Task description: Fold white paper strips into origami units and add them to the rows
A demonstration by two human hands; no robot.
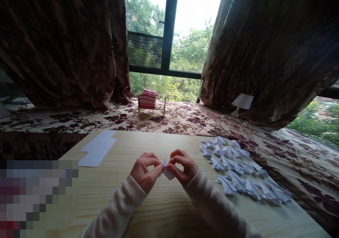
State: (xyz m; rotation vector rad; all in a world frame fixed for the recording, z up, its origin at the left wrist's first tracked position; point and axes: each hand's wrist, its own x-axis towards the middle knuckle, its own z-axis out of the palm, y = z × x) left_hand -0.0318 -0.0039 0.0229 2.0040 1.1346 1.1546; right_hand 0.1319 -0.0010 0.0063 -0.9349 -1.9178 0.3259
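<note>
My left hand (145,172) and my right hand (183,167) meet over the middle of a pale wooden table (169,209). Both pinch a small folded piece of white paper (167,172) between fingertips and thumbs. The paper sits just above the tabletop, partly hidden by my fingers. Cream sleeves cover both forearms.
Several folded white paper pieces (239,169) lie in a spread at the right of the table. Flat white paper strips (97,148) lie at the far left. Beyond the table, a floral-covered ledge holds a small wooden rack with striped cloth (149,102) and a small lamp (242,103), under a window with dark curtains.
</note>
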